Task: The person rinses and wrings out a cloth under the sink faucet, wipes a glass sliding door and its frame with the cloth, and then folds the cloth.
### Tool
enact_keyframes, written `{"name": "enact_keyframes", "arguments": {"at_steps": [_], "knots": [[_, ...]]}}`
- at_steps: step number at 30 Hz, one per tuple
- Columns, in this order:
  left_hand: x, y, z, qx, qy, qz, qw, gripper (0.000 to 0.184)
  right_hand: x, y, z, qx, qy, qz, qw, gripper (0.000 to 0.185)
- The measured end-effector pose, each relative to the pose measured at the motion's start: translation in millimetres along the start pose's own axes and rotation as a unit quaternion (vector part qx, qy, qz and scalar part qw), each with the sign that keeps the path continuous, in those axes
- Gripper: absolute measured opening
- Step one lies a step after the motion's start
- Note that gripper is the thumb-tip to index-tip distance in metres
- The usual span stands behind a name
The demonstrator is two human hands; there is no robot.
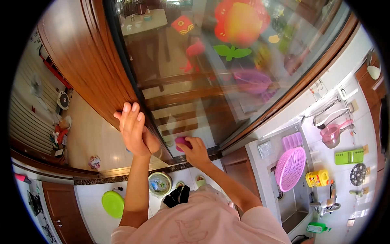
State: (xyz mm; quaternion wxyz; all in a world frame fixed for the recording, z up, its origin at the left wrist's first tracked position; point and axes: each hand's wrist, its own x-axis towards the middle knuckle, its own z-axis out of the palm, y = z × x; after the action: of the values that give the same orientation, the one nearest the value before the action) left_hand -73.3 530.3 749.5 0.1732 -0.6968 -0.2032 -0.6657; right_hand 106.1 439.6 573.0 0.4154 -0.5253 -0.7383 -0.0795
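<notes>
My left hand (134, 129) rests against the edge of the wood-framed sliding door (91, 53), its fingers stretched out and holding nothing. My right hand (196, 151) is closed on a small magenta pad (182, 143), a sponge or folded cloth; which one I cannot tell. The pad is against the lower part of the door's glass pane (227, 101). Higher on the glass are a red flower sticker (242, 24) and a green leaf sticker (231, 52). Part of the pad is hidden behind my fingers.
To the right is a sink (298, 203) with a pink colander (290, 169) and a yellow bottle (317, 178). On the floor by my feet stand a bucket (159, 184) of water and a green round stool or lid (113, 204). Utensils hang on the right wall.
</notes>
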Motion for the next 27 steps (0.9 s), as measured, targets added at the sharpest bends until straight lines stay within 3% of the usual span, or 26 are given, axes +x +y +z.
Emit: {"name": "enact_keyframes", "arguments": {"at_steps": [3, 5, 7, 11, 14, 16, 18, 21, 24, 27], "knots": [[-1, 2, 4, -0.012, 0.024, -0.001, 1.0, 0.04, 112, -42, -81, 0.009, 0.167, -0.104, 0.98, 0.044], [-2, -2, 8, -0.023, 0.047, 0.02, 0.998, 0.044, 183, -62, -122, 0.01, 0.318, -0.117, 0.941, 0.041], [-2, -5, 11, -0.041, 0.067, 0.034, 0.996, 0.046, 230, -75, -141, -0.069, 0.402, -0.088, 0.909, 0.04], [-5, -8, 16, -0.072, 0.103, 0.034, 0.991, 0.05, 230, -88, -107, -0.078, 0.335, -0.146, 0.928, 0.038], [-2, -5, 12, -0.066, 0.073, 0.029, 0.995, 0.051, 156, -70, -42, -0.034, 0.258, -0.152, 0.953, 0.04], [-4, -8, 15, -0.058, 0.076, 0.045, 0.994, 0.051, 89, -38, 1, -0.077, 0.203, -0.153, 0.964, 0.043], [-6, -8, 12, -0.042, 0.056, 0.045, 0.997, 0.051, 33, -13, 17, -0.106, 0.09, -0.153, 0.978, 0.041], [-5, -5, 14, -0.028, 0.047, 0.032, 0.998, 0.048, 19, 10, -17, -0.181, -0.054, -0.155, 0.97, 0.033], [-7, -3, 11, 0.009, 0.024, 0.026, 0.999, 0.046, 20, 49, -60, -0.147, 0.085, -0.036, 0.985, 0.04], [-6, -1, 8, 0.047, -0.002, 0.023, 0.999, 0.045, 26, 83, -113, -0.275, 0.24, 0.084, 0.927, 0.049]]}}
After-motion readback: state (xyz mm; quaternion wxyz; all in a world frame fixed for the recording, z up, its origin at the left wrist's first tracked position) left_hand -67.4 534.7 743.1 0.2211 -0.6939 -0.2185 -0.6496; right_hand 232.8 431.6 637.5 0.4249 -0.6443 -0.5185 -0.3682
